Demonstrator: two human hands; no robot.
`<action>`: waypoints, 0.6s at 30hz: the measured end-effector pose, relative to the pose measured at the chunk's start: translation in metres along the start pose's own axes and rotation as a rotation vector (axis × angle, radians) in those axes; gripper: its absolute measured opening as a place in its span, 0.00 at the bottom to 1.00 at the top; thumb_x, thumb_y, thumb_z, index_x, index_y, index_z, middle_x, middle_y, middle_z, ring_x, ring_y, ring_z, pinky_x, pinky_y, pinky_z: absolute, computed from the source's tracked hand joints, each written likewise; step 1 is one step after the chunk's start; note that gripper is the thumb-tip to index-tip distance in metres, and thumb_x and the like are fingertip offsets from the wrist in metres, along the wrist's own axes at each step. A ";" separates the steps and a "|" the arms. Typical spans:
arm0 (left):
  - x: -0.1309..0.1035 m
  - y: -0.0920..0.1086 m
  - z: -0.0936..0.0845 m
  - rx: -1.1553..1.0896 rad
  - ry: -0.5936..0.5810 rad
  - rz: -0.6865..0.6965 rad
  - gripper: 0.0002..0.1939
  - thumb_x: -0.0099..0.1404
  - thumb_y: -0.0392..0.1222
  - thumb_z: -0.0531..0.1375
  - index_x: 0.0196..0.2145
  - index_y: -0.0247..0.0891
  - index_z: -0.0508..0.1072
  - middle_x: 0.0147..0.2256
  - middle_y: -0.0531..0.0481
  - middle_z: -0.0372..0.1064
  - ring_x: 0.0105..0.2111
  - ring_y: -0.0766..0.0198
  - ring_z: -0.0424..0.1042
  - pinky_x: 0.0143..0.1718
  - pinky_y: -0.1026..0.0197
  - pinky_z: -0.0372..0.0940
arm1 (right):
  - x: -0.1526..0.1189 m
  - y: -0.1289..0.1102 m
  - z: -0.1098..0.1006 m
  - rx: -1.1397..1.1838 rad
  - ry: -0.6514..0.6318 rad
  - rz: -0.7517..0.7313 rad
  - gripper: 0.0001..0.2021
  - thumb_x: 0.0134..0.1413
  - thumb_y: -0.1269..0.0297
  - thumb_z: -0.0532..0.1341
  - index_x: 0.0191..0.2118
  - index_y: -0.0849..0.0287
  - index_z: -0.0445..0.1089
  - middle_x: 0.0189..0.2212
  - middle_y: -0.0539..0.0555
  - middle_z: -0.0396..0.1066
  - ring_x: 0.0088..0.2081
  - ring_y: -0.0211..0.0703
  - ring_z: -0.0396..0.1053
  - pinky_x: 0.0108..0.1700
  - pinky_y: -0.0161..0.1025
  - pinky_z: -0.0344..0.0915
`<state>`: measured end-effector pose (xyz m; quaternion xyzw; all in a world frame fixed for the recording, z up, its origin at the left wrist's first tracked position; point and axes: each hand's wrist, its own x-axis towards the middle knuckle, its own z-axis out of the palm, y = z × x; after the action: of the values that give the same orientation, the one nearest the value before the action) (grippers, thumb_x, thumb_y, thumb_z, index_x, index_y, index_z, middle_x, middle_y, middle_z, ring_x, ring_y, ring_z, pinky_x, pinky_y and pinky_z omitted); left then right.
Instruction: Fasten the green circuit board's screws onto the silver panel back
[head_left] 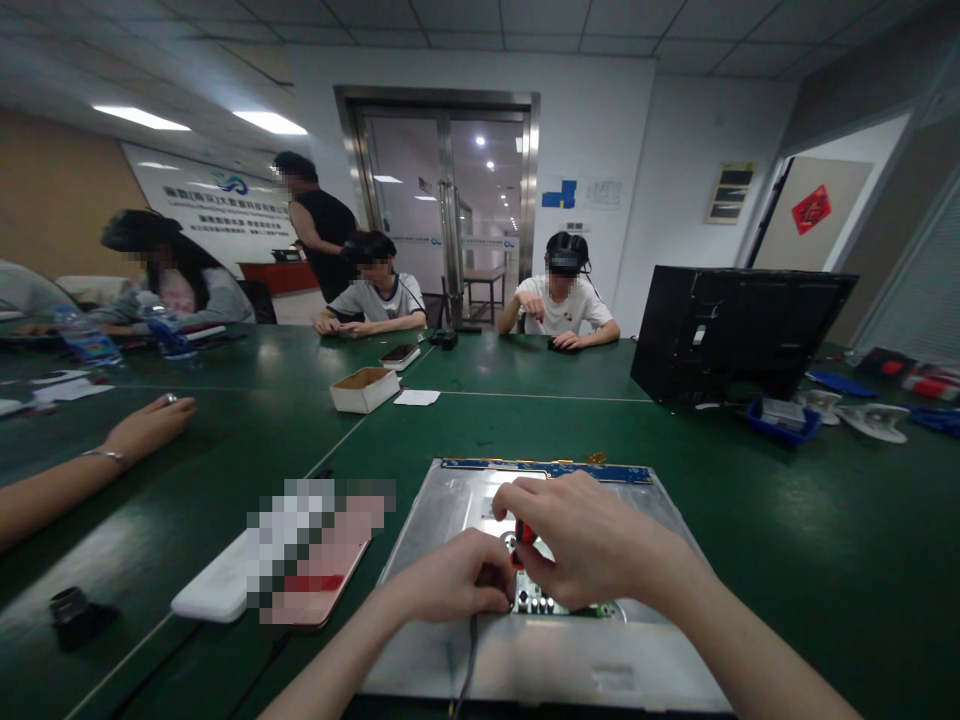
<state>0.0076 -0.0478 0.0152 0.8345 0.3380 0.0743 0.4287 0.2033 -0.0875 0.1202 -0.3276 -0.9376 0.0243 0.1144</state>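
Observation:
A flat silver metal panel [420,540], like the back of a display, lies on the green table before me. My right hand [600,535] is closed round a red and black screwdriver [524,536] held over the panel's middle. The tool's tip is hidden. My left hand [457,580] is pinched beside it, low over a small circuit board [536,600] on the panel; what its fingers hold is hidden. A dark cable [471,660] runs from near those fingers toward the panel's front edge. Along the far edge sits a narrow blue circuit strip [547,467].
Left of the panel lie a white power bank or phone [214,580] and a pink phone [341,575], partly blurred out. Another person's hand [154,430] rests farther left. A small open box [365,392] stands ahead, a black monitor casing [739,335] and blue tray [784,420] at right.

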 end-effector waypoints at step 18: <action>-0.001 0.004 0.000 -0.021 0.017 0.007 0.03 0.52 0.31 0.59 0.26 0.35 0.72 0.22 0.57 0.61 0.23 0.69 0.60 0.24 0.68 0.53 | 0.000 0.001 -0.001 0.019 0.015 -0.006 0.13 0.53 0.64 0.57 0.45 0.57 0.66 0.39 0.53 0.74 0.32 0.41 0.69 0.28 0.37 0.49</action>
<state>0.0089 -0.0498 0.0184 0.8304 0.3380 0.0865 0.4344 0.2044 -0.0868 0.1206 -0.3237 -0.9374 0.0305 0.1249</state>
